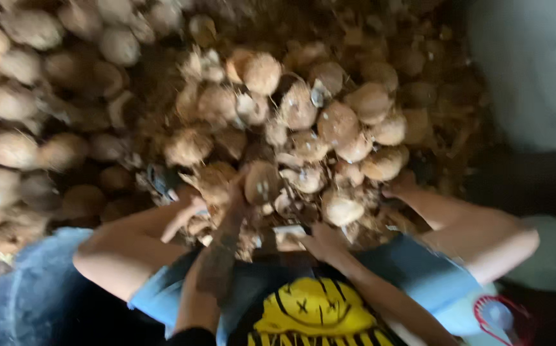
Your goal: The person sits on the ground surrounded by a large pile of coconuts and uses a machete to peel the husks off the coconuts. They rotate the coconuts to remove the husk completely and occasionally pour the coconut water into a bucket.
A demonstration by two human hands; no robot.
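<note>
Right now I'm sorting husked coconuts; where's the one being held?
In the head view, the held coconut sits centre frame, gripped by the left hand, just below the coconut pile.

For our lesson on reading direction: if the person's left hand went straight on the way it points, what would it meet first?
Probably the round brown coconut directly ahead. The left hand seems to touch it, though blur hides the contact.

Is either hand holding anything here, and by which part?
The left hand grips a husked coconut by its left side. The right hand rests by a pale flat piece; hold unclear.
</note>
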